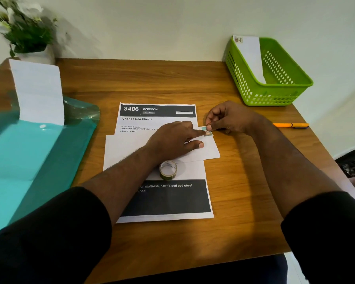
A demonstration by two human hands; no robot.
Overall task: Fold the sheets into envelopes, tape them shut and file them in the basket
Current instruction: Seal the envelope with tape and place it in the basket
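- While the left hand (172,140) lies on the folded white envelope (208,150) at tabletop centre, fingers extended flat, index finger reaching to its upper right corner, grip released.
- Right hand (223,117) pinches a small coloured stamp-like sticker (207,132) at that same corner; grip grasping the sticker between thumb and fingertip.
- Envelope lies across a printed sheet (158,113) headed "3406 BEDROOM", "Change Bed Sheets"; sheet's dark lower block pokes out below the forearm.
- Tape roll (168,169) stands on the printed sheet, just below the envelope's lower edge, touching or nearly touching the left wrist.
- Green basket (275,95) at the far right corner of the tabletop (244,201), one white envelope (251,56) leaning inside it, sticker at its top corner.
- Bare wood between right hand and basket; more bare wood near the front right edge.
- Orange pen (289,125) right of the right wrist, near the tabletop's right edge.
- Teal folder (35,152) covers the left side, a white sheet (39,93) sticking up out of it.
- Potted plant (25,33) in the far left corner against the wall.
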